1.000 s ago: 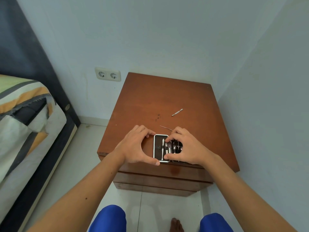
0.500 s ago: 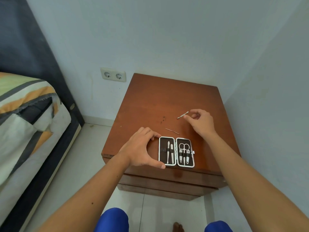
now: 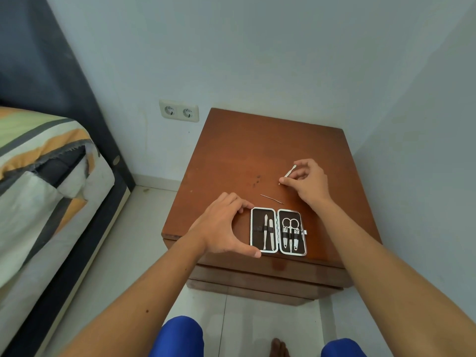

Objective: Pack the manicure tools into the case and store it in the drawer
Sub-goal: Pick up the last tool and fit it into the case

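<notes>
An open manicure case (image 3: 278, 230) with a dark lining lies flat near the front edge of the brown nightstand (image 3: 257, 150). Two tools sit under the strap in its left half, scissors and clippers in its right half. My left hand (image 3: 221, 225) cups the case's left edge, thumb at the near corner and fingers at the far corner. My right hand (image 3: 306, 181) is behind the case and pinches a small silver tool (image 3: 289, 172) between its fingertips. A thin metal pick (image 3: 271, 199) lies loose on the wood between the case and that hand.
The nightstand's drawer fronts (image 3: 265, 276) below the top are closed. A bed (image 3: 46, 181) with a striped cover stands to the left. A double wall socket (image 3: 179, 113) is behind the nightstand. Walls close in at the back and right. My knees and a foot show below.
My right hand left the case, reached back to the silver tool and closed its fingertips on it. My left hand has stayed at the case's left edge.
</notes>
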Demonstrator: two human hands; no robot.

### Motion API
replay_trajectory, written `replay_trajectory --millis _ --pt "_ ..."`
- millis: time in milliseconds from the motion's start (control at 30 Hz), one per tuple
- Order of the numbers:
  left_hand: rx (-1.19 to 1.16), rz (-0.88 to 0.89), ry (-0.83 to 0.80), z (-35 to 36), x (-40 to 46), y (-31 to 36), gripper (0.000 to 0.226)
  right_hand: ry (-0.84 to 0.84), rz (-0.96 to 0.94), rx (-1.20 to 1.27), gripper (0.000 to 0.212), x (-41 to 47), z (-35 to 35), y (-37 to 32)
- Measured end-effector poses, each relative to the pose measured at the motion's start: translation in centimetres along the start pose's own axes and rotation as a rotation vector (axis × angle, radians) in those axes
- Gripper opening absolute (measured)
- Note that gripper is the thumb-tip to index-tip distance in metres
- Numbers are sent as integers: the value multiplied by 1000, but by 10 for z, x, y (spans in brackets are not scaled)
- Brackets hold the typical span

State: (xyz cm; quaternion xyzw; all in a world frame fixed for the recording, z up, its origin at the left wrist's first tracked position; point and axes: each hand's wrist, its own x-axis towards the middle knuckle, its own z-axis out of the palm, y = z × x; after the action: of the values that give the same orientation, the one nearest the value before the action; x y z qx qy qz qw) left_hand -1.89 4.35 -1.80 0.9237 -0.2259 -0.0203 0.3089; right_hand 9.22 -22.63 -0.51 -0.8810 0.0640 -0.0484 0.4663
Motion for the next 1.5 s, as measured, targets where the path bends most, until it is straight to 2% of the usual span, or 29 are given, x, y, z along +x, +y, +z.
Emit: replay_trajectory --millis 133,267,467,700,900,1067,1333,1500 --pt "3 2 7 0 0 0 109 8 -46 86 21 -7 -1 6" --pt "1 -1 3 1 0 0 108 4 -58 84 9 -10 1 3" --pt "5 -2 10 0 0 0 108 -6 -89 5 16 -7 5 1" --pt "9 0 10 0 0 0 108 -7 -77 -183 44 -2 10 -2" --pt "11 2 10 0 0 0 108 25 -51 -219 71 -9 23 -11" --pt "15 -3 4 0 0 0 108 10 6 -184 65 -9 29 -16" --pt "14 -7 1 -1 0 0 108 5 -52 113 39 -20 24 -15" --pt "10 -2 1 0 0 0 109 -145 -69 313 43 -37 5 -18"
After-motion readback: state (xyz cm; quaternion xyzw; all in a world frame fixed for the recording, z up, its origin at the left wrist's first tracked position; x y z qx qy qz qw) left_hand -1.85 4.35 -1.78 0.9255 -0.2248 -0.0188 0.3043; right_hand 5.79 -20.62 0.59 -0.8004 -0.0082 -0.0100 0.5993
